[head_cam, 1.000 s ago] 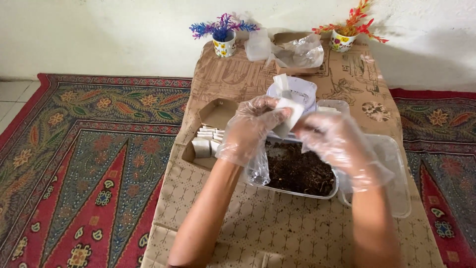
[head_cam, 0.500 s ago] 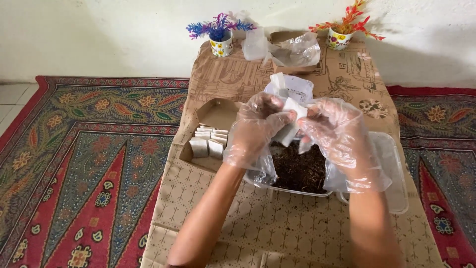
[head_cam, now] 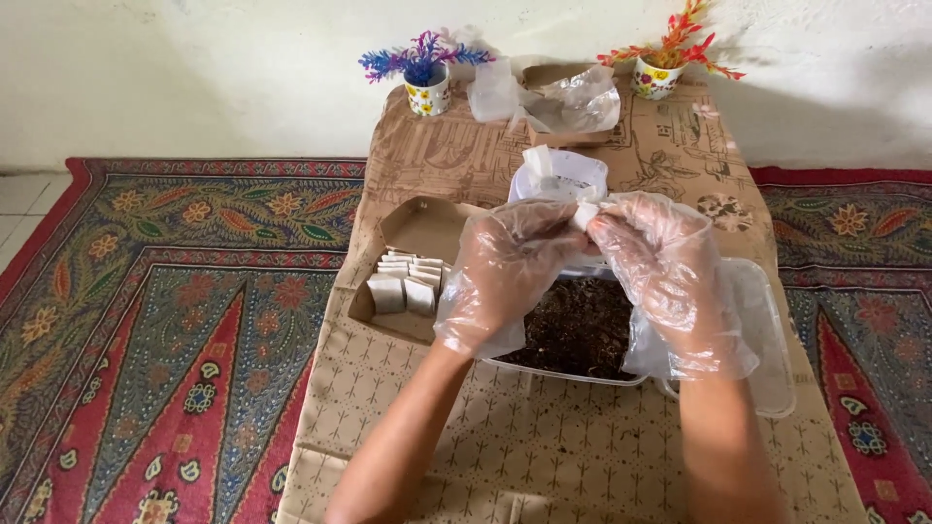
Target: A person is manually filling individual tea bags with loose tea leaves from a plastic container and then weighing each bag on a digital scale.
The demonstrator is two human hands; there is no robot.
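Head view: left hand (head_cam: 505, 277) and right hand (head_cam: 660, 267) both pinch one white sachet (head_cam: 585, 215); two flower mugs (head_cam: 428, 95) behind.

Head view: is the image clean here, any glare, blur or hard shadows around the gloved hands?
Head view: soft, even daylight. The left hand and right hand are slightly soft, and their clear gloves show mild sheen. The small white packet pinched between them is bright and low in detail. A broad soft shadow falls on the wall at right. The carpet is sharp.
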